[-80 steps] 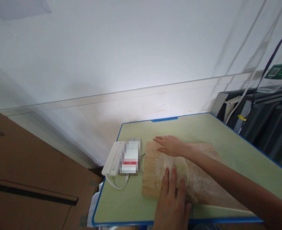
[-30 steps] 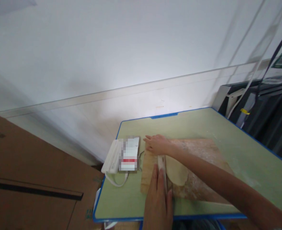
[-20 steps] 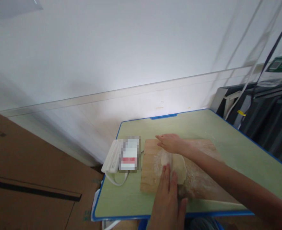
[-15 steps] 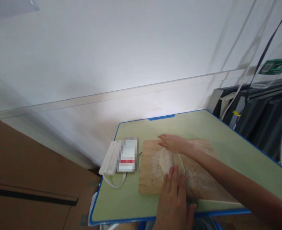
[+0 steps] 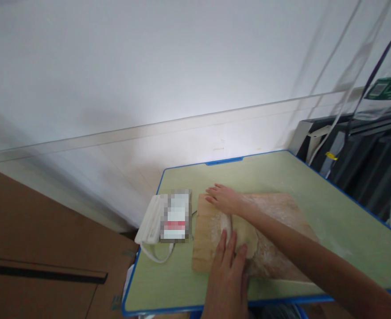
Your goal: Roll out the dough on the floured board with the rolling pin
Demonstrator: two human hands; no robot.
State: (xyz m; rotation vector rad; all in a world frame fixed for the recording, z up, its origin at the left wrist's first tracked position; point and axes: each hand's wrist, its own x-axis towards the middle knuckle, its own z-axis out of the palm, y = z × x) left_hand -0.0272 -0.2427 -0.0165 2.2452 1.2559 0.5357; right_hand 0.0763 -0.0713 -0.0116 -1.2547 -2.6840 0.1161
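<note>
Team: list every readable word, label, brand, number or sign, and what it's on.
No text is readable.
Green label on clear plastic: too blurred.
Cardboard box, dark and green print: too faint or cut off.
Phone screen: pixelated, unreadable.

Pale dough lies flat on the floury wooden board, a whitish rolling pin along its left edge.

cool light brightest on the far wall, faint soft-edged shadows across it left and right, dim cardboard at near left, phone pixelated, my left hand slightly soft, wide-angle stretch toward the edges
</note>
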